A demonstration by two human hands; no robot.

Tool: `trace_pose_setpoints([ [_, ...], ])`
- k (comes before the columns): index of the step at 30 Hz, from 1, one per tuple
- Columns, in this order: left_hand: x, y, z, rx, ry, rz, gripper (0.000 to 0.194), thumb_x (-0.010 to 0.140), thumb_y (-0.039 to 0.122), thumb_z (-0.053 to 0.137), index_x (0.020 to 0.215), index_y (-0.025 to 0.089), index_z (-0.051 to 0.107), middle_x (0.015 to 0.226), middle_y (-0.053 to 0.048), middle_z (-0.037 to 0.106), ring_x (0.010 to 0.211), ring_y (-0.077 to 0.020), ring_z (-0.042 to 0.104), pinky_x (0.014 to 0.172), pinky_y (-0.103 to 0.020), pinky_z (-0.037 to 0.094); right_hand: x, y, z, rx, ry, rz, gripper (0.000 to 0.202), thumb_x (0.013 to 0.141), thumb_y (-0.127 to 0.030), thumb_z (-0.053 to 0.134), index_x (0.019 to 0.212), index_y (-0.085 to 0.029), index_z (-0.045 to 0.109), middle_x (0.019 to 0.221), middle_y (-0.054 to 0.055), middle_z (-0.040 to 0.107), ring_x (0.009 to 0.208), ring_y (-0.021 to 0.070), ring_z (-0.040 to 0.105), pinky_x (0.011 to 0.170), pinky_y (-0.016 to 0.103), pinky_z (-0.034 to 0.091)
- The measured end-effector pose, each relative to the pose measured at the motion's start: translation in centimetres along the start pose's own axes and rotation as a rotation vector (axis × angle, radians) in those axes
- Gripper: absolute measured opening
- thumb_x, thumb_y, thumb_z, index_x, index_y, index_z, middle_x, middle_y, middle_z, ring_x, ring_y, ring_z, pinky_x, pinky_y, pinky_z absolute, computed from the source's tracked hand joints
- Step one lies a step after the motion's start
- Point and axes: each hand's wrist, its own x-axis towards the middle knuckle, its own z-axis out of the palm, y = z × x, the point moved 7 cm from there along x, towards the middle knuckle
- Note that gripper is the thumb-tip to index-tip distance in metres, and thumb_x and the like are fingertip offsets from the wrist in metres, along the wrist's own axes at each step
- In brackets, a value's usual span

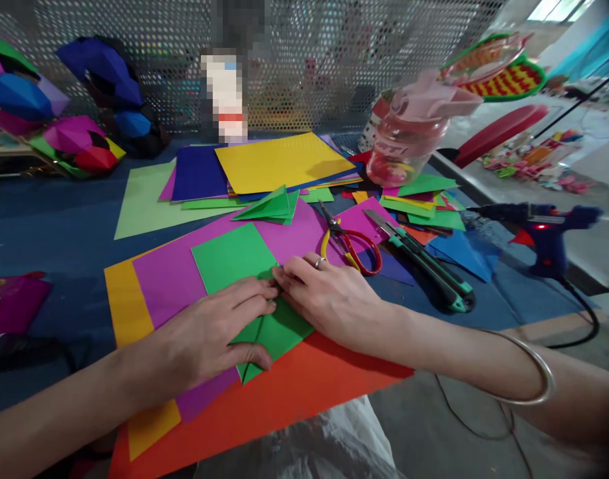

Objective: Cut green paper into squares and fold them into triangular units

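Observation:
A green sheet of paper (235, 256) with folds in its lower part lies on the purple and orange sheets in front of me. My left hand (229, 322) rests on its lower left, fingers lying along the paper and thumb spread toward the lower corner. Close against those fingertips, my right hand (322, 289) has its fingers curled together on the paper's right edge, with a ring on one finger. The paper under both hands is partly hidden. Just beyond my right hand are scissors (352, 243) with red and yellow handles. A folded green paper piece (269, 205) sits above the sheet.
A utility knife (424, 263) lies to the right, near a blue glue gun (548, 233) with a lit red light and a cable. Behind are stacked coloured sheets (284, 163), a pink-lidded jar (404, 140) and a perforated metal panel (149, 73). Faceted paper shapes (75, 143) stand at left.

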Motion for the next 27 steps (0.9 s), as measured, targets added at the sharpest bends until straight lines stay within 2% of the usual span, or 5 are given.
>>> trace_pose_setpoints([
  [7, -0.1, 0.1, 0.3, 0.029, -0.075, -0.023, 0.059, 0.095, 0.058, 0.062, 0.134, 0.014, 0.055, 0.14, -0.018, 0.06, 0.139, -0.0314, 0.051, 0.114, -0.044, 0.047, -0.1, 0.0, -0.1, -0.016, 0.032, 0.013, 0.02, 0.105, -0.021, 0.048, 0.115, -0.014, 0.064, 0.111, 0.01, 0.062, 0.096, 0.0226, 0.058, 0.047, 0.035, 0.03],
  [16, -0.1, 1.0, 0.3, 0.094, -0.104, 0.039, 0.055, 0.103, 0.051, 0.052, 0.138, 0.01, 0.051, 0.142, -0.021, 0.058, 0.14, -0.0338, 0.051, 0.118, -0.053, 0.043, -0.2, 0.0, -0.1, -0.029, 0.025, 0.004, 0.022, 0.106, -0.021, 0.046, 0.119, -0.014, 0.064, 0.113, 0.01, 0.061, 0.095, 0.0227, 0.058, 0.047, 0.035, 0.03],
  [23, -0.2, 1.2, 0.1, 0.082, -0.143, 0.017, 0.054, 0.101, 0.043, 0.059, 0.144, 0.01, 0.049, 0.149, -0.02, 0.054, 0.143, -0.0356, 0.048, 0.118, -0.055, 0.042, -0.1, -0.1, -0.1, -0.044, 0.005, 0.003, 0.023, 0.106, -0.021, 0.046, 0.121, -0.014, 0.063, 0.114, 0.011, 0.061, 0.096, 0.0229, 0.058, 0.046, 0.035, 0.032],
  [27, -0.6, 1.3, 0.0, 0.099, -0.131, -0.035, 0.056, 0.102, 0.041, 0.059, 0.148, 0.013, 0.046, 0.156, -0.017, 0.048, 0.148, -0.0323, 0.041, 0.124, -0.052, 0.034, -0.2, -0.1, -0.1, -0.048, 0.003, 0.008, 0.025, 0.107, -0.021, 0.044, 0.122, -0.014, 0.062, 0.114, 0.01, 0.061, 0.093, 0.0223, 0.058, 0.047, 0.035, 0.033],
])
